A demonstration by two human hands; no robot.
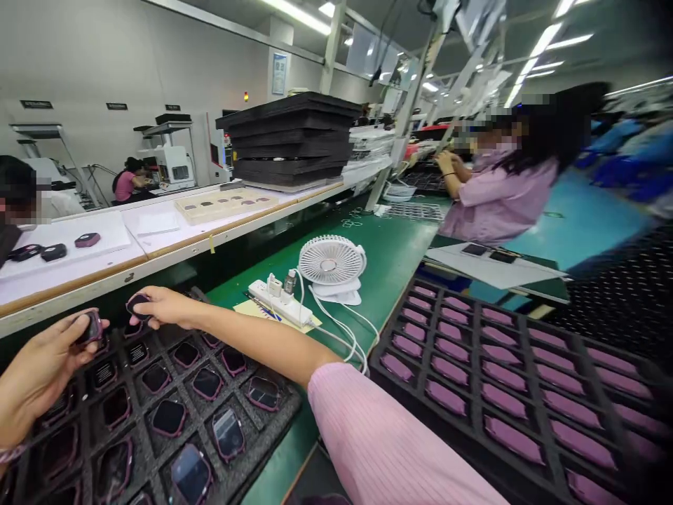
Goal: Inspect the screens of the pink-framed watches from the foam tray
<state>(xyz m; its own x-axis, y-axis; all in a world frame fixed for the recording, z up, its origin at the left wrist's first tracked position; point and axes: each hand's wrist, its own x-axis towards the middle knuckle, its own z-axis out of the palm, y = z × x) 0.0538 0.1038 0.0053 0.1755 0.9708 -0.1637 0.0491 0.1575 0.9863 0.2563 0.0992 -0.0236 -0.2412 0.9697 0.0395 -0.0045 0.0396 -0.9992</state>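
Observation:
My left hand [45, 361] is closed around a dark-faced smartwatch case [93, 328] with a purple rim, at the left of the head view. Pinched in the fingers of my right hand [168, 306] is a second smartwatch case [137, 306], dark on the side I see. Both hands are over the far left part of a black foam tray [252, 438]. Its compartments hold several purple-rimmed cases with glossy dark faces, such as the case [169, 417] near the middle. The far corner of the tray is partly covered by my hands and right arm.
Another foam tray [473, 414] with several purple pieces stands at the right. A white fan [332, 261] and a power strip [281, 303] with cables lie beyond my right arm. Stacked black foam trays [291, 140] rest on the shelf. A co-worker [505, 182] works at the right.

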